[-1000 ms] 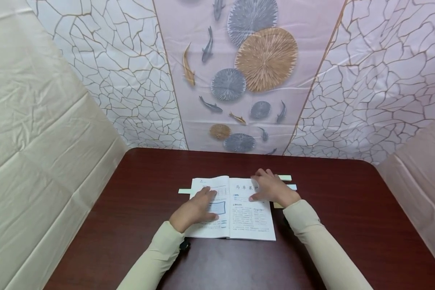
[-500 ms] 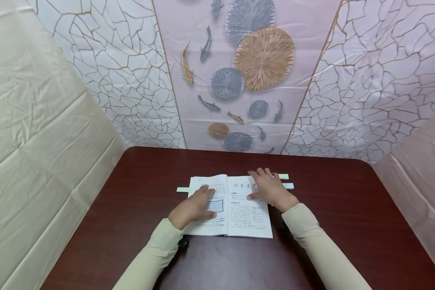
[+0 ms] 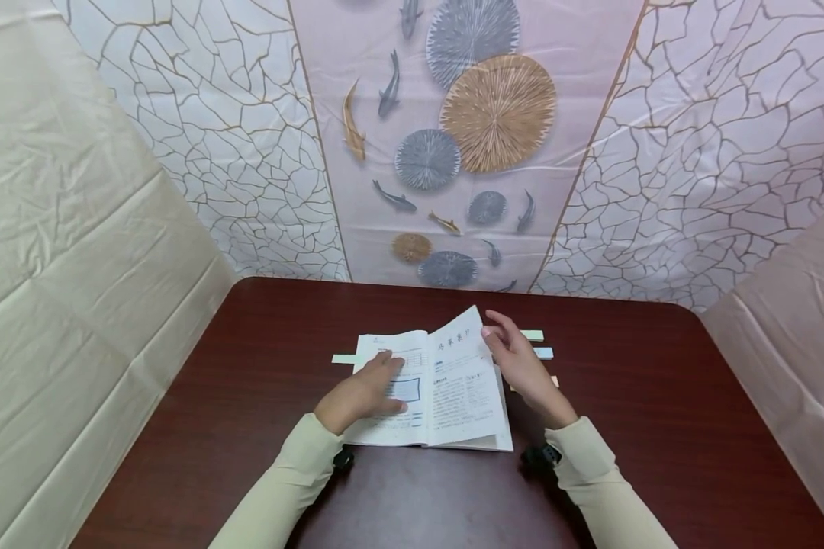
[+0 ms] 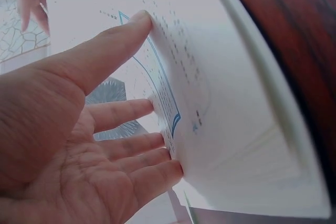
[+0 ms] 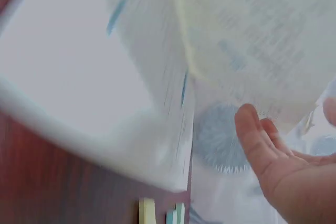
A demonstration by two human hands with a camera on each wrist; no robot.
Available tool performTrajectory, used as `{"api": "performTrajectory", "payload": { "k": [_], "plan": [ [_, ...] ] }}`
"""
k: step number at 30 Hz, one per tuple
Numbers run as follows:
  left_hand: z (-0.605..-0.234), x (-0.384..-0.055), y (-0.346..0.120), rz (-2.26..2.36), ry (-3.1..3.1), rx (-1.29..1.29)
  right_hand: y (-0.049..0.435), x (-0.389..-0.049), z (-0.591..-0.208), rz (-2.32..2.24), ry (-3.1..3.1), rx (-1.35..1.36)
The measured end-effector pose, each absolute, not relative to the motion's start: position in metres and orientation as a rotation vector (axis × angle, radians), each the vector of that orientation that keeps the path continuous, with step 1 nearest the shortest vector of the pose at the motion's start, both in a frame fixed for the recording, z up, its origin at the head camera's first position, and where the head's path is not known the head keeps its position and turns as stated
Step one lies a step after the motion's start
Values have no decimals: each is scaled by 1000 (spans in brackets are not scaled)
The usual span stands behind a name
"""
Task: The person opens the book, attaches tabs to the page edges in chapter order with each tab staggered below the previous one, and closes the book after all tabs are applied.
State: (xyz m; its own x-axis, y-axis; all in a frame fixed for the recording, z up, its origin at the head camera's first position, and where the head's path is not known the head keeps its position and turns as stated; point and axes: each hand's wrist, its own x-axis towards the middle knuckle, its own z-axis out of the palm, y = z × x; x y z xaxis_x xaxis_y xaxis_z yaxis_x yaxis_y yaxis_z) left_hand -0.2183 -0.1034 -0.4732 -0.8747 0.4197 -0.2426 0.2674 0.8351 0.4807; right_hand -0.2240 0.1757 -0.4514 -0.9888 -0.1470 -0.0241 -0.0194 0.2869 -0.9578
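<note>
An open book (image 3: 391,433) lies on the table, printed pages up. Across its left page rests my left hand (image 3: 362,390), fingers spread; the left wrist view shows its fingertips (image 4: 176,171) touching the paper. The right-hand page (image 3: 463,393) is lifted and slants up, its top outer corner raised, with more pages beneath. At its outer edge is my right hand (image 3: 522,370), fingers fairly straight and thumb apart from them. In the right wrist view, those fingers (image 5: 252,129) meet the underside of the raised page (image 5: 257,40); I see no pinch.
Paper tabs stick out from the book: a green tab (image 3: 344,359) at left, and green (image 3: 532,335), blue (image 3: 543,353) and yellowish ones at right. The dark red table (image 3: 632,396) has patterned cloth (image 3: 693,152) behind and plain cloth at its sides.
The right-hand page has gone from lying flat to raised and tilted leftward. My right hand has turned and moved from on top of the page to its outer edge. The left hand stays put.
</note>
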Motion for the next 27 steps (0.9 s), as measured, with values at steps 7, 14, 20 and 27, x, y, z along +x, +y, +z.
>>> {"api": "performTrajectory", "payload": {
  "k": [7, 14, 20, 27],
  "plan": [
    [-478, -218, -111, 745, 2660, 556, 147, -213, -459, -1920, 2187, -238],
    [-479, -227, -122, 1108, 2610, 467, 115, -207, -469, -1366, 2562, -477],
    [-491, -229, -135, 1648, 2401, 134, 103, -200, -474, -1191, 2656, -444],
    [-497, -227, -145, 1674, 2385, 50, 96, -197, -473, -1117, 2669, -450]
  ]
}}
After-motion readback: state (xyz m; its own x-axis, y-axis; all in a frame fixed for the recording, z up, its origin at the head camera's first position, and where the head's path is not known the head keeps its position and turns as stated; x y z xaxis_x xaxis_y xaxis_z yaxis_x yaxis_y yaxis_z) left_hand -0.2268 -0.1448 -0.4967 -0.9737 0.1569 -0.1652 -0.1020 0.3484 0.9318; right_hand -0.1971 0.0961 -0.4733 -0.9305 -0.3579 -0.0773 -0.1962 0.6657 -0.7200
